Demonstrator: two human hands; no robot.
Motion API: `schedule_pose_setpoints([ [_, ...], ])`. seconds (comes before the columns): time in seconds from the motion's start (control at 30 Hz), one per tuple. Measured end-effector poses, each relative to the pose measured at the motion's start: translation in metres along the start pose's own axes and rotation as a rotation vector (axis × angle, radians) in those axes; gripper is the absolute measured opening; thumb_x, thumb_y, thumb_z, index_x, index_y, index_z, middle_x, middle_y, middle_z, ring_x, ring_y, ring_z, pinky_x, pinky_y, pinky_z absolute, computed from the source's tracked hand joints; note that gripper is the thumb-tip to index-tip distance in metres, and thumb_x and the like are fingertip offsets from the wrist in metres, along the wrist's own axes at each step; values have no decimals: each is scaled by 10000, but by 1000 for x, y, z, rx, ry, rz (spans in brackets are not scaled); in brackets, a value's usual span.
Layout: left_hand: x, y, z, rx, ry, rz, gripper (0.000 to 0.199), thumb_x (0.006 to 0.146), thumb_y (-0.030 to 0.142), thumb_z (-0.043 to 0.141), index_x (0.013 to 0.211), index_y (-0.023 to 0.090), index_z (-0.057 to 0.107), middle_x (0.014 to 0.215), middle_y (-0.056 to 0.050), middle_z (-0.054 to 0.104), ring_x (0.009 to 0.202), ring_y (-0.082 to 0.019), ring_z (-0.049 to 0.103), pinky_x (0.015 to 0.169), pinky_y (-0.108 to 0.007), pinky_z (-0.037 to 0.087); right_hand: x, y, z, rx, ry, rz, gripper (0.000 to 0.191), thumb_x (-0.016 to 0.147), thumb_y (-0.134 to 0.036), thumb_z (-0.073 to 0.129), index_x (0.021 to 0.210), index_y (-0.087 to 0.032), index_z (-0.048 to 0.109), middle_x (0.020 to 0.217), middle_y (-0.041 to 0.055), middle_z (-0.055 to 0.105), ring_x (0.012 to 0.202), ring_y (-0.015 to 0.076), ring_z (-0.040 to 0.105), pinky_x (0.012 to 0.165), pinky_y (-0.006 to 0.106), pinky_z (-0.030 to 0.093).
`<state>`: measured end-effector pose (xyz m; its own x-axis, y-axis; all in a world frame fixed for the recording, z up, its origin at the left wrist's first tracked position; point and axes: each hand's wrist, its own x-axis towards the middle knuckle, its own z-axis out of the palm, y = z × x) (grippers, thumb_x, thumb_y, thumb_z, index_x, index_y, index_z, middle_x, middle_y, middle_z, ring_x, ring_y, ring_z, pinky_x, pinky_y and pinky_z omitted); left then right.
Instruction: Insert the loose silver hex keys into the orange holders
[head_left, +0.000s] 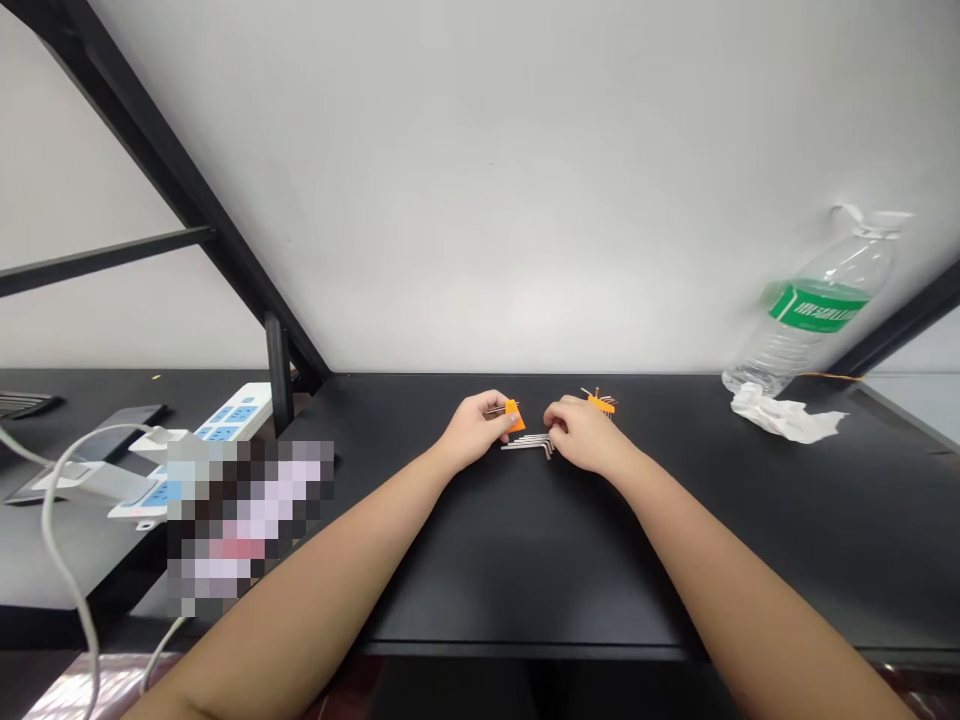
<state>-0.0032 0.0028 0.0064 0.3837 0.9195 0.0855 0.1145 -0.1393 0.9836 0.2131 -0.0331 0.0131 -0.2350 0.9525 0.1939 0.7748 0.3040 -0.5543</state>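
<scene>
Currently the left hand (pixel 474 430) pinches one orange holder (pixel 514 416); the right hand (pixel 583 432) curls at several hex keys (pixel 528 441), too small to count, on one table (pixel 525 560), its hold unclear. Just behind it sits a second holder (pixel 601 404).

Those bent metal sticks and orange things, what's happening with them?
Someone is handling L-shaped hex keys at a black table. The left hand holds an orange hex-key holder with a few keys showing. The right hand is at the bent ends of the loose keys; whether it grips one is hard to tell. A second orange holder, with more keys in it, is partly hidden behind the right hand.
</scene>
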Motion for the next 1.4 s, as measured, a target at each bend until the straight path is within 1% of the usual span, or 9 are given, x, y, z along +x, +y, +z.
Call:
schedule_pose_setpoints([
  [0.07, -1, 1, 1, -33, -47, -15, 288, 776, 397, 779, 826, 159, 626, 781, -24, 682, 587, -115, 601, 625, -286, 515, 0, -5, -1, 114, 92, -55, 158, 852, -132, 541, 913, -208, 665, 933, 35, 653, 764, 153, 589, 723, 286, 463],
  [0.13, -3, 2, 3, -62, -86, -31, 306, 772, 410, 791, 826, 154, 632, 780, -28, 683, 602, -121, 611, 633, -289, 522, -1, -11, -1, 241, 135, -148, 165, 886, -178, 543, 998, -215, 657, 984, 39, 667, 796, 159, 609, 734, 292, 486],
  [0.23, -6, 5, 5, -79, -137, -36, 322, 770, 428, 800, 826, 151, 643, 754, -27, 678, 612, -132, 624, 642, -294, 525, -2, -18, 1, 297, 144, -238, 147, 928, -212, 519, 968, -219, 660, 983, 46, 680, 837, 174, 628, 752, 305, 495],
  [0.37, -7, 8, 7, -89, -140, -33, 331, 774, 444, 799, 835, 154, 652, 733, -24, 671, 620, -137, 626, 649, -295, 526, -1, -21, 7, 302, 169, -218, 112, 912, -210, 527, 910, -214, 639, 879, 30, 672, 785, 173, 619, 718, 301, 489],
  [0.63, -5, 7, 6, -101, -134, -54, 314, 759, 400, 818, 821, 142, 651, 730, -19, 668, 592, -128, 621, 624, -276, 502, -1, -16, 9, 456, 160, -189, 96, 890, -218, 542, 938, -212, 625, 856, 9, 673, 747, 155, 619, 699, 286, 504],
  [0.87, -6, 8, 5, -140, -165, -48, 300, 775, 374, 809, 803, 132, 635, 702, -14, 657, 572, -116, 603, 617, -266, 480, 1, -16, 8, 381, 261, -317, 113, 867, -151, 545, 830, -206, 637, 917, 42, 622, 798, 167, 597, 704, 301, 489],
  [1.03, -6, 9, 5, -116, -145, -15, 305, 790, 396, 797, 814, 137, 637, 719, -9, 656, 576, -114, 604, 611, -263, 487, -1, -21, 9, 411, 252, -245, 96, 850, -176, 591, 866, -207, 680, 931, 41, 624, 772, 159, 589, 697, 300, 492],
  [1.27, -7, 8, 4, -34, -152, 18, 308, 795, 413, 791, 826, 141, 648, 725, -10, 655, 611, -122, 612, 618, -261, 504, 0, -18, 18, 634, 149, 1, 100, 859, -283, 612, 895, -206, 666, 851, 11, 677, 754, 163, 615, 702, 297, 502],
  [1.4, -6, 8, 4, -48, -155, -1, 299, 800, 406, 788, 837, 139, 657, 746, -20, 671, 623, -123, 613, 631, -268, 516, 1, -18, 19, 701, 131, 27, 127, 836, -299, 627, 916, -204, 652, 883, 13, 672, 775, 160, 617, 729, 299, 508],
])
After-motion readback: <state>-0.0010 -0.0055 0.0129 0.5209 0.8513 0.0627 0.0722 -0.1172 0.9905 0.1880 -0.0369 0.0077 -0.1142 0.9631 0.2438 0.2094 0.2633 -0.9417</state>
